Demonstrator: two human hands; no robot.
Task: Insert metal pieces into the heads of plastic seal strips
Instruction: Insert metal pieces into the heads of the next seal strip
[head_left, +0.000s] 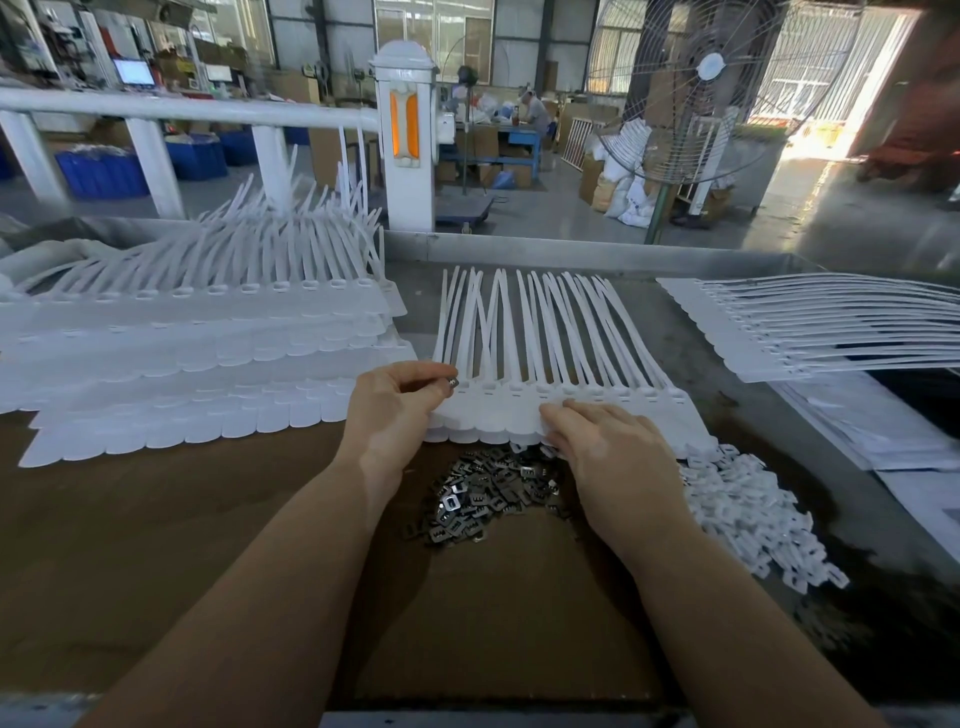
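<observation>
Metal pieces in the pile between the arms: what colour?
Shiny silver-grey metal pieces, clearest in the head view.

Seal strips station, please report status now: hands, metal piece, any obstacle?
Left hand pinches metal piece at leftmost strip head. Right hand flat, pressing seal strips. Metal pile close below. Nothing blocking.

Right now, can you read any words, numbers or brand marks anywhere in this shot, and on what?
None can be read.
White sacks by the fan: dark markings, too blurred.
Monitor at back left: too small.
Seal strips under the hands: no print visible.
</observation>
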